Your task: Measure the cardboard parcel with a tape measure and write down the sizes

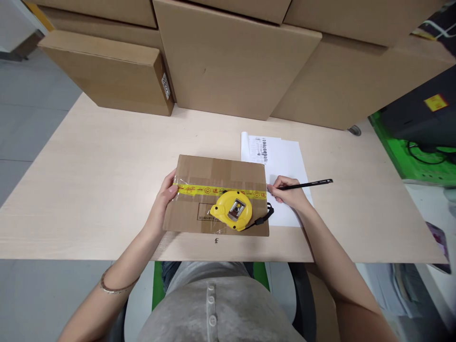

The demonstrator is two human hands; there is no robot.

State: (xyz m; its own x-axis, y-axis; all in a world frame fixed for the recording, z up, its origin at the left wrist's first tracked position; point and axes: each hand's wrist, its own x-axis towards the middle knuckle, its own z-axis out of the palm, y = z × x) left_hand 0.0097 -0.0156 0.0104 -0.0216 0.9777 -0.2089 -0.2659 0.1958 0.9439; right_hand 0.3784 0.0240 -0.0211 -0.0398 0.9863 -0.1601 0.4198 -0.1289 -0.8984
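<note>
My left hand [167,192] grips the left edge of a small brown cardboard box [221,171], thumb on top and the other fingers hidden behind its side. Yellow printed tape [192,189] runs across the top of this box. On it lies a yellow tape measure [233,210], its black wrist strap [263,219] hanging over the right edge. My right hand [287,191] is closed around a black pencil [308,185] and rests on a white notepad [285,156] just right of the box. Writing shows on the sheet's upper left; the box covers part of the page.
Large cardboard boxes [228,61] stand stacked along the back of the table [89,190]. A flatter box [107,71] stands at the back left. To the right are a green surface with a dark case [420,104] and a phone [439,242].
</note>
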